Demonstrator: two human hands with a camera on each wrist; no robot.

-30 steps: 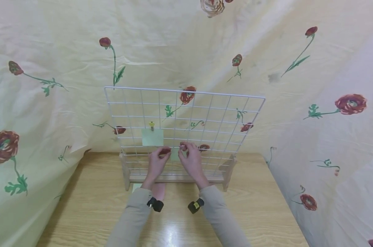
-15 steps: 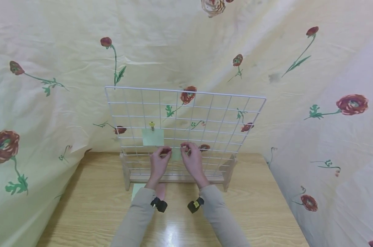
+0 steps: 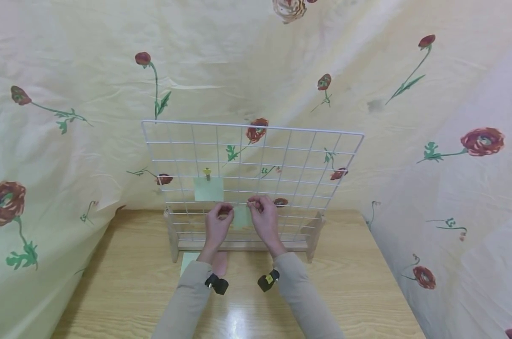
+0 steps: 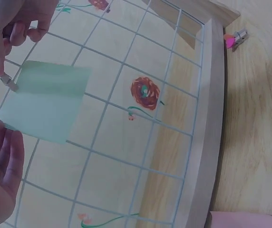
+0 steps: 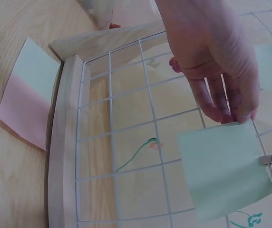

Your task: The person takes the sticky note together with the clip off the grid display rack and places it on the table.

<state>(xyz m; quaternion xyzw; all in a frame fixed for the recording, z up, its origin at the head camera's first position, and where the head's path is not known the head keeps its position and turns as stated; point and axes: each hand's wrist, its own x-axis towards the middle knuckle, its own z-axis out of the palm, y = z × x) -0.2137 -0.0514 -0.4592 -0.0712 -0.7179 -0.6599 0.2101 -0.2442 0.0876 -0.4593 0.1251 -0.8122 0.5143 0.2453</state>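
Observation:
A pale green paper note (image 3: 241, 217) hangs against the white wire grid (image 3: 254, 126), between my two hands. My left hand (image 3: 217, 226) pinches the note's left edge between thumb and fingertips, which the right wrist view shows up close. With its fingertips, my right hand (image 3: 264, 221) holds a small wooden clothespin (image 4: 8, 81). In the right wrist view, the tip of this clothespin (image 5: 270, 159) overlaps the note's top edge, beside a grid wire. Higher up on the left, another green note (image 3: 209, 189) hangs from a clothespin with a yellow top (image 3: 207, 173).
The grid stands in a wooden base (image 3: 243, 245) on the wooden table (image 3: 349, 282). A green note (image 5: 38, 66) and a pink note (image 5: 26, 109) lie before the base. Another clothespin (image 4: 238, 39) with a pink and orange top lies by the base's right end. Flowered cloth (image 3: 90, 155) hangs behind.
The left hand and forearm have shifted slightly right. More of the note shows between the hands, sitting slightly lower. The right hand stays almost in place with the clothespin.

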